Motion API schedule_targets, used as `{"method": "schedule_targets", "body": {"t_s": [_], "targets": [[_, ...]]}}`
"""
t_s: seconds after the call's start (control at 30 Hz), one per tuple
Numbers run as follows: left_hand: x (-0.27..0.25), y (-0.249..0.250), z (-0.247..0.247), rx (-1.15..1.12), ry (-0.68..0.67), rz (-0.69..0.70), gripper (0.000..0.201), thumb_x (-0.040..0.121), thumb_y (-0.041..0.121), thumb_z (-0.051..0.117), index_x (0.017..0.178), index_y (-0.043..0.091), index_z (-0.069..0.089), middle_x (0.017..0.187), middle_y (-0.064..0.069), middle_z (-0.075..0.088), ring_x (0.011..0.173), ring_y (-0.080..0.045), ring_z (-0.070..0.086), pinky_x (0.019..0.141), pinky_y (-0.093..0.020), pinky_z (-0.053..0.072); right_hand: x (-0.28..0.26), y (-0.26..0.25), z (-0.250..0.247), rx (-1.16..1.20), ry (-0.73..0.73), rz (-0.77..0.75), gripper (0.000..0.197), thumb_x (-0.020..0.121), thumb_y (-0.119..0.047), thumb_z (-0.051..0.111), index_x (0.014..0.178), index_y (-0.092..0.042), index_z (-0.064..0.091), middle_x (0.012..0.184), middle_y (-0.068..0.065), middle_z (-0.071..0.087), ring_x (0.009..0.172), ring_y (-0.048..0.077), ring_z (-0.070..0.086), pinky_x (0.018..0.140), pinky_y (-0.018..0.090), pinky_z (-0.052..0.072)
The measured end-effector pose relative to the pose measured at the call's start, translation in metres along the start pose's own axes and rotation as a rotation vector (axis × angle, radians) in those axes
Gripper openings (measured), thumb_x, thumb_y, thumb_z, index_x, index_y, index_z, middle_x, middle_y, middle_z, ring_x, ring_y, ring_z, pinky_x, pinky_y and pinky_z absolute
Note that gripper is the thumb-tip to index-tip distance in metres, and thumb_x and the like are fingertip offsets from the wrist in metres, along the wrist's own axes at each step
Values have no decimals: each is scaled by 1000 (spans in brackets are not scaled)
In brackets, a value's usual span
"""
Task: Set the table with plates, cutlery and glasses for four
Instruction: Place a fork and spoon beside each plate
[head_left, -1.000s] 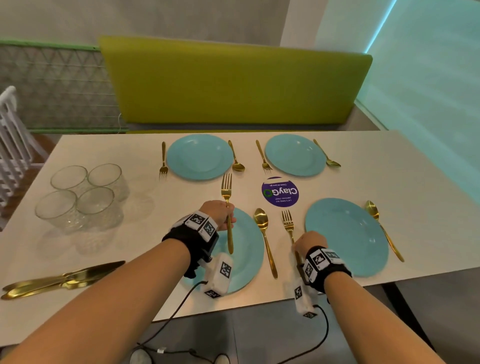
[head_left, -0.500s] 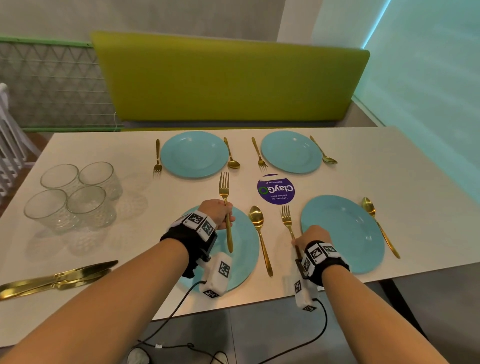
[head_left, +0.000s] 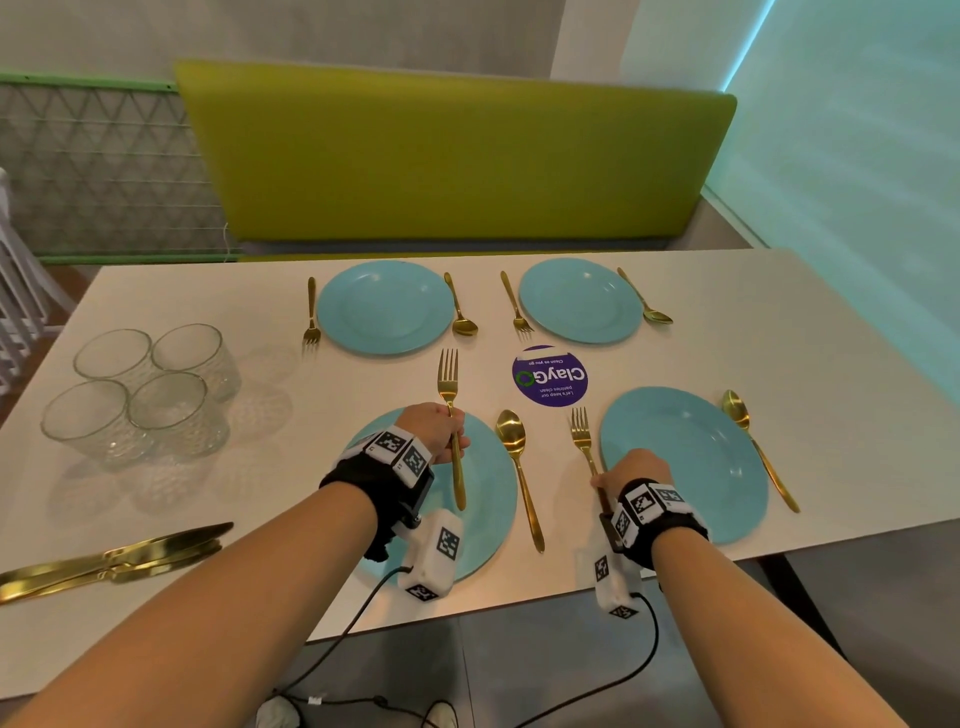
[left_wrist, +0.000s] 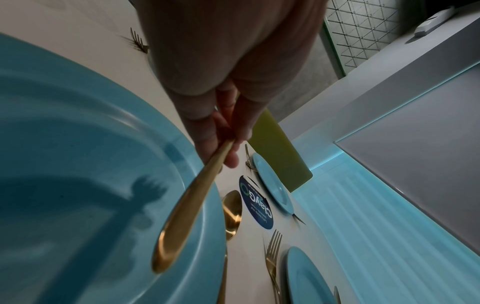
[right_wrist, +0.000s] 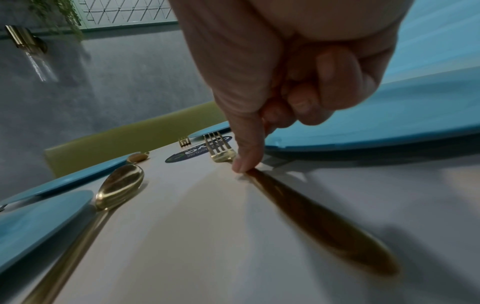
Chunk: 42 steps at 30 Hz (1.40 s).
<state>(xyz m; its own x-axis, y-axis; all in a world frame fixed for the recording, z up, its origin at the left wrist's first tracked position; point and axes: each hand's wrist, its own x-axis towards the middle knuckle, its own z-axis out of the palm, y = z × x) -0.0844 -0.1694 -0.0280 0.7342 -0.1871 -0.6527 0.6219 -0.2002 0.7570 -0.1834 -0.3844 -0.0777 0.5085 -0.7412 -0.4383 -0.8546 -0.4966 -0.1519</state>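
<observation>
Four blue plates lie on the white table (head_left: 779, 338), the two far ones (head_left: 384, 306) (head_left: 581, 300) each with a gold fork and spoon. My left hand (head_left: 436, 434) grips a gold fork (head_left: 448, 374) by its handle, tines pointing away, above the near left plate (head_left: 488, 499). The left wrist view shows the handle (left_wrist: 182, 211) hanging over that plate (left_wrist: 78, 164). My right hand (head_left: 631, 467) is at another fork (head_left: 582, 436), which lies flat left of the near right plate (head_left: 685, 467). Its thumb tip (right_wrist: 244, 166) sits on the fork's neck, with the other fingers curled.
Several glasses (head_left: 140, 395) stand grouped at the left. Gold knives (head_left: 119, 561) lie stacked by the near left edge. Spoons (head_left: 511, 441) (head_left: 737, 410) lie right of each near plate. A purple sticker (head_left: 549, 375) marks the middle. A green bench back (head_left: 441, 156) stands behind the table.
Both hands and both forks keep their places; only the head view has shifted a little.
</observation>
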Motion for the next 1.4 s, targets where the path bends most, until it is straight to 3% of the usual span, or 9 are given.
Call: {"method": "schedule_targets", "body": {"t_s": [0.17,0.4,0.6,0.8,0.9,1.07,1.17,1.27,1.4], "targets": [[3,-1,-1,-1,-4,-5,8,97,10,49,102,4,50,74,-8,52,64,-15,53,68,-29,52,3,1,-2,-56,-21,3,44,78,-40,73,65,-9,44,61,2,43,61,17,47,63,28,40],[8,-7,-4,0,-16,-35,14,97,10,48,84,7,51,72,-7,52,62,-15,54,65,-28,51,-3,-5,-11,-35,-19,9,46,79,-45,69,72,-7,46,65,3,46,64,17,48,58,26,36],[7,-13,-12,-28,-35,-64,15,98,12,45,86,7,52,71,-7,49,61,-16,52,60,-29,48,-42,-52,-15,167,-98,-303,32,83,-41,66,72,-14,54,72,-3,53,81,16,51,72,25,40],[1,-17,-32,-12,-66,-70,16,97,13,48,83,10,53,73,-6,49,60,-16,52,58,-30,50,-103,-107,21,359,-275,-500,21,83,-36,69,92,-17,67,82,-4,62,62,8,55,53,15,47],[-4,-19,-52,9,-109,-75,7,95,11,50,91,9,55,75,-9,55,57,-17,53,61,-33,52,-124,-130,40,395,-279,-481,9,86,-28,66,81,-21,63,87,3,69,50,5,50,35,9,35],[-10,-28,-103,9,-171,-93,17,93,6,50,76,9,54,49,-4,49,46,-16,46,50,-26,47,-160,-158,68,461,-232,-419,32,89,-18,58,59,-29,56,83,5,69,46,7,49,34,11,34],[-8,-37,-134,63,-207,-100,22,94,11,50,73,15,53,70,-3,54,60,-17,52,60,-30,49,-181,-174,89,466,-246,-399,26,88,-18,58,62,-24,59,87,7,71,49,8,51,43,14,40],[-7,-43,-165,122,-188,-88,21,95,16,50,75,15,52,75,-2,53,67,-16,54,79,-36,53,-194,-189,109,429,-275,-366,20,87,-22,61,67,-21,65,99,11,73,74,17,65,70,32,55],[0,-47,-207,192,-66,-38,30,96,21,50,66,18,45,71,1,47,61,-12,48,62,-26,48,-200,-202,129,306,-254,-306,21,86,-27,65,75,-9,68,95,13,70,81,15,56,82,28,49]]}}
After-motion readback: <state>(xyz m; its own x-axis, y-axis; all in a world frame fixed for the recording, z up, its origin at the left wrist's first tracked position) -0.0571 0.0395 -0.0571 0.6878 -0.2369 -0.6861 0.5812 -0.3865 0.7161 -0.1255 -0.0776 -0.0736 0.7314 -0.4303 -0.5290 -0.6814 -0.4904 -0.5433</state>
